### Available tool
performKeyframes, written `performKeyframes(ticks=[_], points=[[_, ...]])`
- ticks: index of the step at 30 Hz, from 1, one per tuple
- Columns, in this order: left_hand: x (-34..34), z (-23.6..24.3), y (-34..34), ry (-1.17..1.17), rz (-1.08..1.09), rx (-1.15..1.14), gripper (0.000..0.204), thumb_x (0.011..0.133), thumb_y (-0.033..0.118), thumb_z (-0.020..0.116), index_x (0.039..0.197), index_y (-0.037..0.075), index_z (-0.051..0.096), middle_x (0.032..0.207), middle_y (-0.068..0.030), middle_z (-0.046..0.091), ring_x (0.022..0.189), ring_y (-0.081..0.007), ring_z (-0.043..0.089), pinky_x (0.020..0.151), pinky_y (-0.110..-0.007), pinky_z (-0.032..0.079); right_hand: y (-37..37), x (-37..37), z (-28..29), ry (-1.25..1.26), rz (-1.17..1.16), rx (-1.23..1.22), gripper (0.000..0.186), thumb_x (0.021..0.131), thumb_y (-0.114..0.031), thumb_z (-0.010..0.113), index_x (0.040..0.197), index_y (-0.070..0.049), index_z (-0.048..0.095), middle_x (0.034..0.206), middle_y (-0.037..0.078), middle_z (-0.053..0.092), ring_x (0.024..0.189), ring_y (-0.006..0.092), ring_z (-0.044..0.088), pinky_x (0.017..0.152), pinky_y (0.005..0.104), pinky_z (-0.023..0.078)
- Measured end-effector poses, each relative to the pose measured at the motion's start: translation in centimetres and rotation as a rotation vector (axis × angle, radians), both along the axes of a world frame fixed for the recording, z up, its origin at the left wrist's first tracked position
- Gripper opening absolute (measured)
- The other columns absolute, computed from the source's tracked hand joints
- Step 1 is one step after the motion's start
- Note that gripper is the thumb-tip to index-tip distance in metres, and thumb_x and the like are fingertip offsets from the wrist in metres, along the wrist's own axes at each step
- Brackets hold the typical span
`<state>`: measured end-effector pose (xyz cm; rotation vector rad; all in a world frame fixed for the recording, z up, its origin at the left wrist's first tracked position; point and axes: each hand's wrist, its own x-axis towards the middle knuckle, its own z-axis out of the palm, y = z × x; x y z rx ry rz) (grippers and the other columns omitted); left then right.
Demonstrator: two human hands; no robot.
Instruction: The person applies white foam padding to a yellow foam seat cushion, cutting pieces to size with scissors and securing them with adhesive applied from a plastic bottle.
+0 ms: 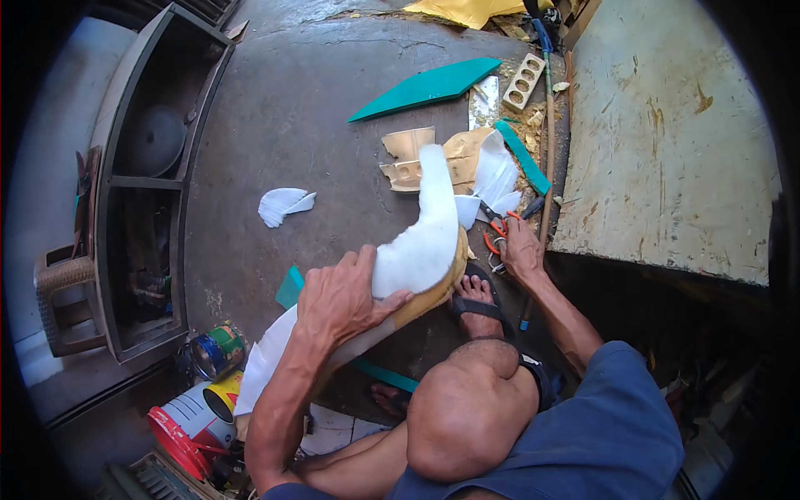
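My left hand point(340, 296) is wrapped round a long curved piece point(417, 250) that has white foam on top and a tan-yellow layer along its underside edge. Its narrow end points away from me, and its broad lower part passes under my left forearm. On the right, low by the floor, my right hand point(522, 247) has its fingers closed at the handle of an orange-and-black hand tool point(497, 225), which looks like pliers. A second orange handle point(491, 242) lies beside that hand. Crumpled white foam scraps point(497, 171) lie just beyond the tools.
Teal foam offcuts point(429, 87), tan broken pieces point(410, 143) and a white scrap point(286, 206) lie on the dark floor point(267, 125). A perforated block point(523, 82) and a long pole point(549, 150) are at right, beside a worn board point(667, 142). Cans point(218, 352) and a shelf point(150, 182) stand left.
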<state>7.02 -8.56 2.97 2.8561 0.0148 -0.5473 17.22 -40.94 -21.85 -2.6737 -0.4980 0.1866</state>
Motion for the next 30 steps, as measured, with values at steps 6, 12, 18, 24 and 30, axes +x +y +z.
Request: performKeyframes(ticks=[6, 12, 18, 24, 30], points=[[-3.0, 1.1, 0.2, 0.051, -0.099, -0.043, 0.079, 0.079, 0.076, 0.068, 0.112, 0.005, 0.06, 0.088, -0.0158, 0.068, 0.074, -0.036, 0.072, 0.062, -0.044, 0.056, -0.5, 1.3, 4.8, 0.529, -0.17, -0.025, 0.046, 0.082, -0.031, 0.071, 0.11, 0.004, 0.06, 0.088, 0.026, 0.07, 0.085, 0.0385, 0.071, 0.079, 0.0469, 0.056], [-3.7, 2.4, 2.0, -0.017, -0.095, -0.061, 0.084, 0.073, 0.074, 0.074, 0.119, 0.005, 0.063, 0.086, -0.0131, 0.067, 0.072, -0.0333, 0.07, 0.063, -0.043, 0.055, -3.7, -1.0, 10.2, 0.882, -0.019, 0.447, 0.05, 0.081, -0.028, 0.084, 0.112, 0.003, 0.061, 0.081, 0.008, 0.067, 0.078, 0.0124, 0.066, 0.067, 0.0326, 0.054], [-3.5, 2.1, 1.8, -0.051, -0.091, -0.099, 0.082, 0.074, 0.072, 0.076, 0.119, 0.004, 0.063, 0.087, -0.0142, 0.068, 0.075, -0.0339, 0.071, 0.066, -0.042, 0.056, -4.5, -0.1, 15.3, 0.861, 0.283, 0.315, 0.085, 0.07, -0.048, 0.089, 0.13, 0.003, 0.055, 0.104, 0.017, 0.066, 0.098, 0.0238, 0.066, 0.086, 0.039, 0.054], [-3.7, 2.8, 0.8, 0.007, -0.079, -0.067, 0.081, 0.076, 0.07, 0.076, 0.12, 0.004, 0.062, 0.086, -0.0144, 0.067, 0.075, -0.0342, 0.071, 0.066, -0.043, 0.056, -0.5, 1.2, 16.9, 0.777, 0.549, 0.358, 0.082, 0.076, -0.055, 0.083, 0.127, 0.005, 0.058, 0.104, 0.021, 0.068, 0.099, 0.0355, 0.068, 0.087, 0.0432, 0.054], [-4.5, 3.1, 0.4, 0.014, -0.083, -0.043, 0.079, 0.076, 0.071, 0.074, 0.117, 0.005, 0.062, 0.086, -0.0126, 0.065, 0.074, -0.0331, 0.07, 0.065, -0.043, 0.056, -0.2, 3.5, 16.2, 0.668, 0.778, 0.351, 0.061, 0.081, -0.052, 0.08, 0.11, 0.0, 0.068, 0.087, 0.018, 0.066, 0.08, 0.0397, 0.066, 0.068, 0.0452, 0.051]])
